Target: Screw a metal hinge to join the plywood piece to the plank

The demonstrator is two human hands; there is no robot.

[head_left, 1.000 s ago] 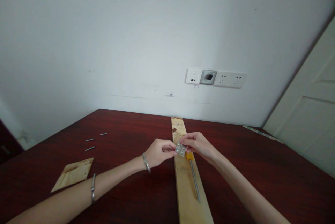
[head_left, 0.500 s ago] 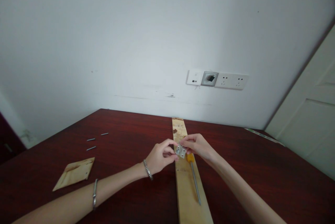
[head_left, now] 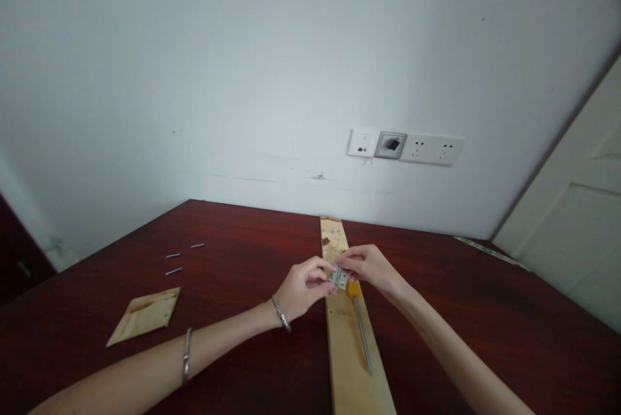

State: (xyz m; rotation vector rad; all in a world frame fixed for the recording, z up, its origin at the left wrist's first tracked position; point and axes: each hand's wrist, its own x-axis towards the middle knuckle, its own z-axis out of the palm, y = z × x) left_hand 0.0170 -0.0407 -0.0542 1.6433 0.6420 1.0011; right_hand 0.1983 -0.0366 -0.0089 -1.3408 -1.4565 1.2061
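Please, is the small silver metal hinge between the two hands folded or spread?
Spread open: the small silver metal hinge, between left hand and right hand, shows both leaves side by side. Whether fully flat, I cannot tell.

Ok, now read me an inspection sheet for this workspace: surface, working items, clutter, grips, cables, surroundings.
Surface: dark red table with a wood-grain look.
Working items: metal hinge held over a long wooden plank; whether they touch, cannot tell. Yellow-handled screwdriver lies on the plank, tip toward the wearer.
Clutter: three slim metal fasteners, screws or nails, and a small wooden board, all left of the plank.
Grips: right grip pinches the hinge; left grip has thumb and finger at its left side, firmness unclear.
Cables: nothing clearly seen.
Surroundings: white wall behind, bearing socket plates; pale panelled door at right.
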